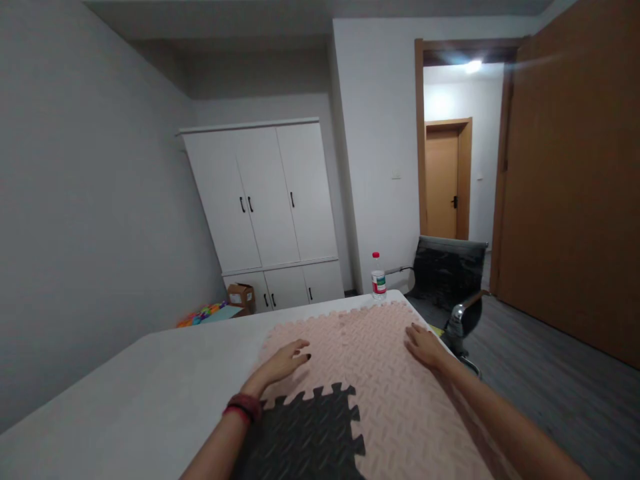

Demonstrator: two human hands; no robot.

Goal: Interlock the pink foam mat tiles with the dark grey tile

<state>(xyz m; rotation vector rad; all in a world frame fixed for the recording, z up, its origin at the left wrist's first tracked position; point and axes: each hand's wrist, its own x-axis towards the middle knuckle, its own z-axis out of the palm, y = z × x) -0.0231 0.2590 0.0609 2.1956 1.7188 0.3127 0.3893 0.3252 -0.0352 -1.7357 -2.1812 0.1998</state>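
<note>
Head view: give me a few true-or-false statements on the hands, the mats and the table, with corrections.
1. Both hands lie flat on the pink mats. True.
2. The left hand holds the bottle. False: the bottle stands alone at the table's far edge.
3. A dark mat is interlocked with the pink ones. True.
4. The right hand grips the chair. False: it rests on the mats.

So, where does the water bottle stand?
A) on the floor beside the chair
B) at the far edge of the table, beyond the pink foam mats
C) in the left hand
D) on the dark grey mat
B: the water bottle stands upright at the far edge of the table, just past the pink foam mats.
</note>
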